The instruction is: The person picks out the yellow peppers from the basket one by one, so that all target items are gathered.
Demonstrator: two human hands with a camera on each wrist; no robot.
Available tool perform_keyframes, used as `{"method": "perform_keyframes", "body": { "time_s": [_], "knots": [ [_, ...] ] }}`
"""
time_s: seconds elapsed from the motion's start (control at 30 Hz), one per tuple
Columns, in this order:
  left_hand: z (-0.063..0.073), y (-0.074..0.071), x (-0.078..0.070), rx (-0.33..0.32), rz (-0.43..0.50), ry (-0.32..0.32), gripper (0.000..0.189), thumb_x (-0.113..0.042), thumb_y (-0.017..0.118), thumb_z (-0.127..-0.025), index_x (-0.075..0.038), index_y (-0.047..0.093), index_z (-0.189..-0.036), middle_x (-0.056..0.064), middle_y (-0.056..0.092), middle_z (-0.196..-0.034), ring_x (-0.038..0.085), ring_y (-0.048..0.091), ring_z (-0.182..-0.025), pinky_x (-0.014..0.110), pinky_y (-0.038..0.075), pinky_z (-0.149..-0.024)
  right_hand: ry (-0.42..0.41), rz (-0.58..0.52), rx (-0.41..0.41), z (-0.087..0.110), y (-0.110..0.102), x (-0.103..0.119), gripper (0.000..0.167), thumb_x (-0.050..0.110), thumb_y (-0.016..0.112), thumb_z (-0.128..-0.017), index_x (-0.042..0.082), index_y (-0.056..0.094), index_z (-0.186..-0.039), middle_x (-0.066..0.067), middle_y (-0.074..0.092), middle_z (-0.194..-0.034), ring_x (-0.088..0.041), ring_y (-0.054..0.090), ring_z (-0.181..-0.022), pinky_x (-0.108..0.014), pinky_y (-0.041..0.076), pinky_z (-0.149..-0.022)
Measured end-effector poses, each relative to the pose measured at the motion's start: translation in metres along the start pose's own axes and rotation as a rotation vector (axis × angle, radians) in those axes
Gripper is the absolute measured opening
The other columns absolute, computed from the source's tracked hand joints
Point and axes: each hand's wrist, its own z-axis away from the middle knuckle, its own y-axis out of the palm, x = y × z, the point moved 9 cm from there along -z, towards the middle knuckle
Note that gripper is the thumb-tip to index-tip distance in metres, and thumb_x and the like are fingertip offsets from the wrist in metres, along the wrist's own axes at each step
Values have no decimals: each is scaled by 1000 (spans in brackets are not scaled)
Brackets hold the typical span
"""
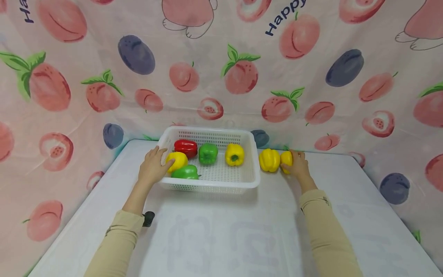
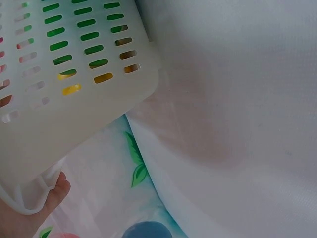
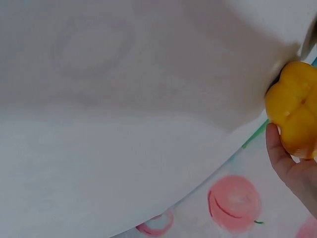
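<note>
On the white table stands a white perforated plastic basket (image 1: 211,185). My left hand (image 1: 151,165) grips its left rim, the thumb reaching inside near a yellow bell pepper (image 1: 177,161); in the left wrist view, fingers (image 2: 58,192) show beside the rim. Also in the basket are a red bell pepper (image 1: 187,147), two green ones (image 1: 208,153) and another yellow one (image 1: 234,154). Right of the basket, my right hand (image 1: 299,166) holds a yellow bell pepper (image 1: 286,161), also seen in the right wrist view (image 3: 294,111). A further yellow bell pepper (image 1: 269,160) lies between that hand and the basket.
A fruit-print cloth (image 1: 214,50) hangs behind the table and down both sides. The table's back edge runs just behind the basket and the peppers. A small black object (image 1: 149,219) sits at my left wrist.
</note>
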Motion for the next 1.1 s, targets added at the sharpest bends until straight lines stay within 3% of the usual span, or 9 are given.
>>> {"method": "perform_keyframes", "body": {
  "time_s": [0.47, 0.63, 0.87, 1.1],
  "knots": [
    [-2, -4, -2, -5, 1, 4, 63, -39, 50, -94, -2, 35, -142, 27, 20, -153, 47, 18, -139, 69, 23, -105, 19, -33, -23, -1, 0, 5, 72, 19, 60, -91, -4, 20, -145, -36, 12, -145, -62, 30, -120, -67, 32, -101],
    [-3, -5, -3, -16, -1, 7, 56, -32, 44, -96, -2, 36, -142, 26, 21, -153, 46, 19, -139, 69, 24, -105, 20, -57, -22, 1, 1, 6, 72, 18, 58, -92, -3, 17, -146, -36, 8, -147, -63, 28, -121, -67, 31, -102],
    [-1, 0, -2, -4, 17, 4, 51, -26, 41, -98, -2, 36, -142, 27, 21, -153, 47, 18, -140, 68, 23, -107, 49, -86, 13, 5, 9, 0, 83, 18, 60, -87, 2, 7, -149, -33, -3, -149, -63, 23, -124, -70, 32, -98],
    [1, -1, -1, -18, 21, 14, 49, -24, 38, -98, -3, 37, -142, 26, 21, -153, 46, 18, -140, 68, 23, -106, 56, -106, -25, 9, 9, -6, 86, 19, 62, -87, 5, 5, -150, -33, -4, -150, -61, 19, -128, -74, 26, -98]
  ]
}}
